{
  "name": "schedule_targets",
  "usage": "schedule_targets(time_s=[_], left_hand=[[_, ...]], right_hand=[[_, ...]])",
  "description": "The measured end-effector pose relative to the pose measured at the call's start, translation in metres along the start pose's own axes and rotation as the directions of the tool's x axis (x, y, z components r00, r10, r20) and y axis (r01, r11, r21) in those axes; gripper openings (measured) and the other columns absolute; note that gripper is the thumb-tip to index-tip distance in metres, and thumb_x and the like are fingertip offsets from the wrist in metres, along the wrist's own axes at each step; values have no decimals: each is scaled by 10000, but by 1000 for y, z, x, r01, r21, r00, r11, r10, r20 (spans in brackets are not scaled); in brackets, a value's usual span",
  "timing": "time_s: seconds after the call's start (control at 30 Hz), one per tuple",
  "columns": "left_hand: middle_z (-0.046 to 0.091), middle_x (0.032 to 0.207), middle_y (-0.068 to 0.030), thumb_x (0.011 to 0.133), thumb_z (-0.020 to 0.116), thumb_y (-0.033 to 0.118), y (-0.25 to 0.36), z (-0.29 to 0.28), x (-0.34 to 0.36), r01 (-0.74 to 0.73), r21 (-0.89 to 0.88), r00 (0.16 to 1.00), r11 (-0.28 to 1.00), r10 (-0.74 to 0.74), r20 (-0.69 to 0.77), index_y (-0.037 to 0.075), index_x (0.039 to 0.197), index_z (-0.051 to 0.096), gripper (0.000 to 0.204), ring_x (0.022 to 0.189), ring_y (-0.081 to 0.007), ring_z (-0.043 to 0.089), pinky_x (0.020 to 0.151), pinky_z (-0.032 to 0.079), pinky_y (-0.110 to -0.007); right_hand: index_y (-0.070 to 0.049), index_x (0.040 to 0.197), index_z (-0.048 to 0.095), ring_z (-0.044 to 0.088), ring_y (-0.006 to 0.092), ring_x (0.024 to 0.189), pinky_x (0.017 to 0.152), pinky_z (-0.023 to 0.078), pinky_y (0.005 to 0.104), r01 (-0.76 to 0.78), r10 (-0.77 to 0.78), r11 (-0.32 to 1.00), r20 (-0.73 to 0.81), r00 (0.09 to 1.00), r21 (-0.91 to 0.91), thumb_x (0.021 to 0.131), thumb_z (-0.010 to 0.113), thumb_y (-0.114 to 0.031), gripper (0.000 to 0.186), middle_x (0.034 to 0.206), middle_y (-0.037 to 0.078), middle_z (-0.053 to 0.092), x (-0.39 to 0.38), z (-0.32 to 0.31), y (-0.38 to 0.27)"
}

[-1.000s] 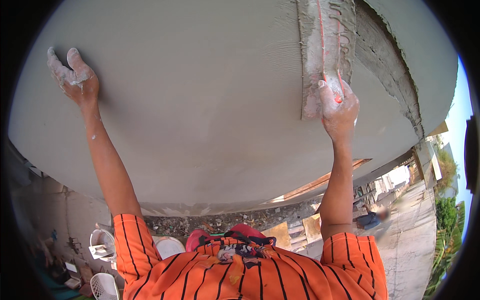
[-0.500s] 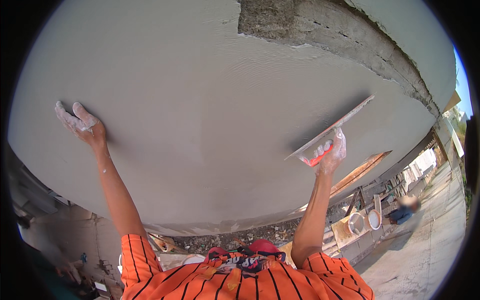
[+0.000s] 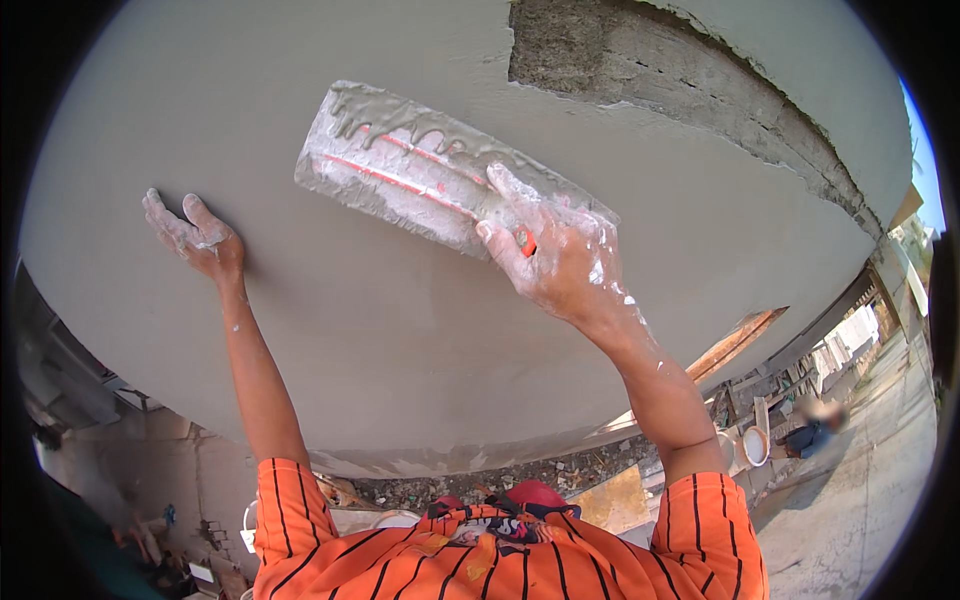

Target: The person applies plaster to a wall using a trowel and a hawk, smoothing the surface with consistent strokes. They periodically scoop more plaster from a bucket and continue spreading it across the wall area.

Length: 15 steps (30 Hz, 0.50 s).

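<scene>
My right hand (image 3: 560,245) is wrapped round the orange-red handle of a long plastering trowel (image 3: 390,165), and white and grey plaster coats both. The trowel's back faces me, tilted, with wet plaster dripping along its upper edge. Its blade lies against or very near the grey plastered wall (image 3: 380,310); the contact side is hidden. At the left, my left hand (image 3: 205,240) is raised close to the wall, fingers stretched out and thumb apart, smeared with white and holding nothing. Whether its palm edge touches the wall, I cannot tell.
A rough bare concrete strip (image 3: 690,100) breaks the smooth plaster at the upper right. Rubble (image 3: 440,490) lies along the wall's foot. White buckets (image 3: 755,445) stand on the right, near a person (image 3: 812,430) low on the ground. A board (image 3: 610,502) lies below my right arm.
My right hand has swung the trowel left and up across the wall, turning it from edge-on to its back showing. My left hand has shifted slightly to the right in view, still open.
</scene>
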<state>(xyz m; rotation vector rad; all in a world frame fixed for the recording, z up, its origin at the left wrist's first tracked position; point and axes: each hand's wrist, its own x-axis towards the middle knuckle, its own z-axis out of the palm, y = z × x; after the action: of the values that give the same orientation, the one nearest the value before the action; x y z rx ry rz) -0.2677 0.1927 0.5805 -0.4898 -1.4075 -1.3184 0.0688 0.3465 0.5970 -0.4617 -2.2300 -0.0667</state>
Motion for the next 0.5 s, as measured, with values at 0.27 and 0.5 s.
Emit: schedule_targets(time_s=[0.27, 0.5], left_hand=[[287, 1473, -211, 945, 378, 305, 1, -3, 1, 11, 10, 1000, 1000, -11, 26, -45, 1412, 279, 592, 1390, -345, 218, 1135, 185, -448], [287, 1478, -195, 943, 377, 297, -5, -7, 1, 37, 17, 999, 999, -37, 22, -32, 1417, 279, 585, 1398, -329, 206, 1139, 184, -448]], right_hand=[[-141, 1261, 578, 672, 278, 623, 540, 553, 416, 290, -184, 946, 499, 847, -143, 823, 585, -199, 442, 765, 109, 682, -88, 74, 23], [-198, 1201, 634, 615, 164, 584, 502, 512, 329, 548, -535, 724, 160, 829, -419, 777, 593, -108, 436, 579, -10, 547, -5, 17, 27]])
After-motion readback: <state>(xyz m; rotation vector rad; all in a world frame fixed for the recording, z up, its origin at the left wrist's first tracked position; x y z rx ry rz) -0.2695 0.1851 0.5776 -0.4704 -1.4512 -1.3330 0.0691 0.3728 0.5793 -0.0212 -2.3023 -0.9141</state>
